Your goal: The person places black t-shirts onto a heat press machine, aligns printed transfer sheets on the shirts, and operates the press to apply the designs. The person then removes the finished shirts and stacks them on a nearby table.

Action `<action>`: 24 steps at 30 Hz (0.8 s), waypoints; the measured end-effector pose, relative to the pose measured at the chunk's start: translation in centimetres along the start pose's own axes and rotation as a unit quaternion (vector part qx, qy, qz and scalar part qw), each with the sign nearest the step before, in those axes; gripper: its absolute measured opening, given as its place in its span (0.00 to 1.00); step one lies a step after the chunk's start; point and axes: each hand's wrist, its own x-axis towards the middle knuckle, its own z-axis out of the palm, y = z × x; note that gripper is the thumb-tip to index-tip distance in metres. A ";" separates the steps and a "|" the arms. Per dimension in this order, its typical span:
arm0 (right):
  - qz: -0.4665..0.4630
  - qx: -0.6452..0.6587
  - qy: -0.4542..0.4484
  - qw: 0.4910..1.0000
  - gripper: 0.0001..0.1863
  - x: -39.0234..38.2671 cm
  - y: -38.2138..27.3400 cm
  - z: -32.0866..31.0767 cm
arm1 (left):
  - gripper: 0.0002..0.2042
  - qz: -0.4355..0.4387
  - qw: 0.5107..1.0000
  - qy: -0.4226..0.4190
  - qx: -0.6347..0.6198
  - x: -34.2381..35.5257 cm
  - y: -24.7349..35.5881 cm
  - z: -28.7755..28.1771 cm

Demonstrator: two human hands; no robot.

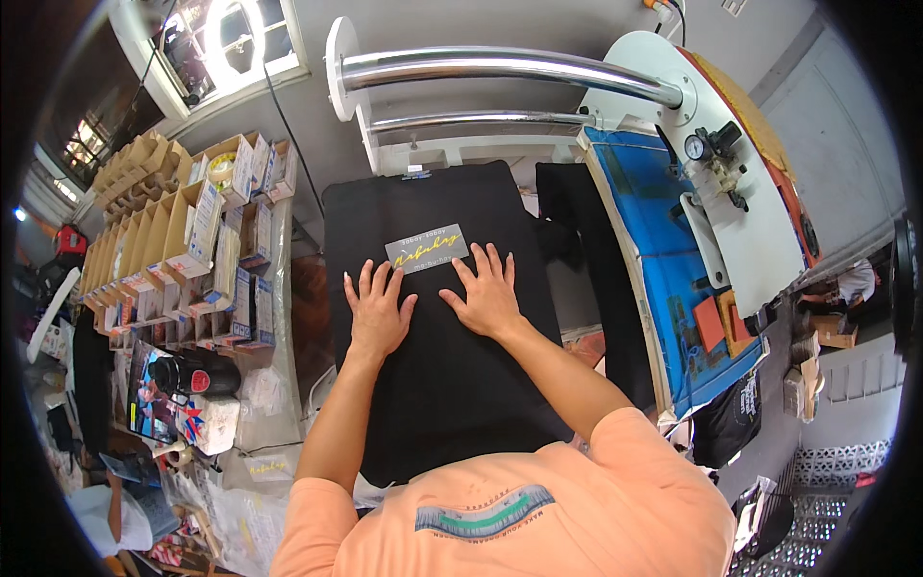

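A black shirt [437,385] lies spread flat in front of me, with a small neck label at its far edge. On its upper middle sits a small greyish transfer sheet [426,246] with yellow script and paler lettering, slightly tilted. My left hand [378,313] rests flat on the cloth, fingers spread, just below the sheet's left end. My right hand [488,298] lies likewise open, its fingertips beside the sheet's lower right corner. Neither hand grips anything. Whatever supports the shirt is hidden beneath it.
Two chrome bars [510,65] cross beyond the shirt. A blue screen frame [639,260] leans at right, below a white machine panel with a pressure gauge [694,146]. At left, a bench holds cardboard divider boxes [159,236], a black-and-red bottle-like object [197,378] and plastic wrap [236,519].
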 end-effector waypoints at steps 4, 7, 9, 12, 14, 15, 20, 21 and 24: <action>0.011 0.006 -0.009 1.000 0.34 1.1 1.0 0.5 | 0.22 -0.001 1.000 -0.005 0.004 2.0 -1.1 0.3; 0.025 0.005 -0.003 1.000 0.34 1.3 1.5 1.0 | 0.22 -0.003 1.000 0.013 -0.011 2.3 -1.5 0.7; 0.034 -0.001 -0.016 0.999 0.34 1.2 1.3 0.9 | 0.21 -0.004 1.000 0.024 -0.004 2.2 -1.3 0.8; 0.054 0.002 -0.034 0.998 0.35 1.3 1.1 0.7 | 0.21 -0.007 0.999 0.033 -0.004 2.3 -1.3 0.7; 0.065 -0.022 -0.034 0.997 0.36 1.3 0.9 0.4 | 0.21 -0.004 0.999 0.036 -0.008 2.3 -1.2 0.7; 0.071 -0.033 -0.035 0.996 0.36 1.3 0.8 0.4 | 0.21 -0.003 0.999 0.037 -0.010 2.2 -1.3 0.7; 0.079 -0.034 -0.040 0.996 0.37 1.4 0.9 0.8 | 0.21 -0.008 0.999 0.046 -0.020 2.2 -1.3 0.6; 0.078 -0.036 -0.036 0.996 0.37 1.5 0.9 0.9 | 0.21 -0.009 0.999 0.048 -0.023 2.2 -1.4 0.6; 0.082 -0.021 -0.029 0.996 0.37 1.4 0.9 0.6 | 0.21 -0.007 0.999 0.048 -0.020 2.3 -1.3 0.7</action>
